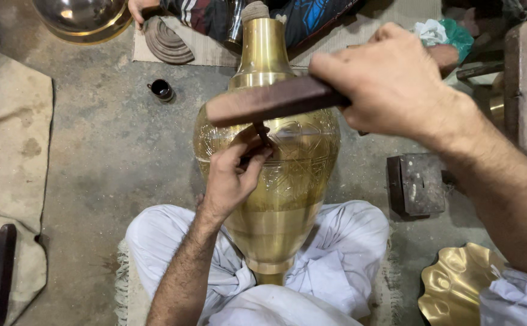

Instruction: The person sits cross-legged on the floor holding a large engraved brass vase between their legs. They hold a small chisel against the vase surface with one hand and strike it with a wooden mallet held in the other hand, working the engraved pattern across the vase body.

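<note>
A tall brass vase (287, 181) with engraved patterns lies tilted across my lap, its neck pointing away from me. My left hand (230, 175) pinches a thin dark chisel (262, 134) with its tip against the vase's shoulder. Above it, my right hand (390, 84) grips a flat brown wooden mallet (269, 101), whose end sits over the top of the chisel. My white trousers (336, 253) frame the vase's foot.
A dark metal block (417, 184) stands on the concrete floor at right. A scalloped brass dish (456, 284) lies at bottom right. A small dark cup (162, 90) and a ridged disc (168, 42) sit near another person (215, 12) at the top. A large brass bowl (82, 18) is top left.
</note>
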The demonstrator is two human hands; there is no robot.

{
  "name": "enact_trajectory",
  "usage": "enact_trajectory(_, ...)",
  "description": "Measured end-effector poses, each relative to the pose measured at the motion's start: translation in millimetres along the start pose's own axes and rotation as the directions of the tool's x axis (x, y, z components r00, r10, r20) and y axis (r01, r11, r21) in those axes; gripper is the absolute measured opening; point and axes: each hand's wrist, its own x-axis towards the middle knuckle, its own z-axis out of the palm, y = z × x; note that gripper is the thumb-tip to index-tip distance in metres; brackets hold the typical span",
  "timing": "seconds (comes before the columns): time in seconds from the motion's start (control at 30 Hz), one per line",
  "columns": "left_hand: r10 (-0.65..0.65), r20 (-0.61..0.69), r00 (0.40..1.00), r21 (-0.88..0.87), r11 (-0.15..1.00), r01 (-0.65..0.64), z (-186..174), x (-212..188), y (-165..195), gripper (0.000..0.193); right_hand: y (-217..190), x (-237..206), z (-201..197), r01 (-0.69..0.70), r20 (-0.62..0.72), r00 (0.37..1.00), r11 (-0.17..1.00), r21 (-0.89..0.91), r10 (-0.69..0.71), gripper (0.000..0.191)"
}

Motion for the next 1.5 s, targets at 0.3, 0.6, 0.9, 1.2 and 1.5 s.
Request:
enact_trajectory(0.3, 0.028, -0.087, 0.996, 0.081, 0.997, -0.021, 14, -11, -14, 0.035, -9, 8, -9, -0.035, 0.014, 0.999, 0.985, 0.17, 0.033, 0.026)
enact_trajectory(0.6, 0.045, -0.218, 0.975, 0.118, 0.993, -0.019, 25, -20, -11, 0.037, -21, 10, -19, -0.016, -0.036, 0.999, 0.983, 0.185, 0.023, 0.028)
enact_trajectory(0.9, -0.074, -0.346, 0.935, -0.087, 0.995, 0.047, 39, -33, 11, 0.027, -42, 17, -37, 0.084, -0.065, 0.995, 0.995, 0.06, -0.08, 0.029)
enact_trajectory(1.2, -0.201, -0.441, 0.875, -0.351, 0.936, 0.038, 53, -41, 19, 0.019, -75, 32, -53, 0.246, 0.082, 0.969, 0.912, -0.329, -0.232, 0.022)
enact_trajectory(1.5, -0.229, -0.563, 0.794, -0.415, 0.909, -0.031, 77, -62, 2, 0.03, -100, 22, -52, 0.337, 0.089, 0.941, 0.888, -0.312, -0.326, 0.021)
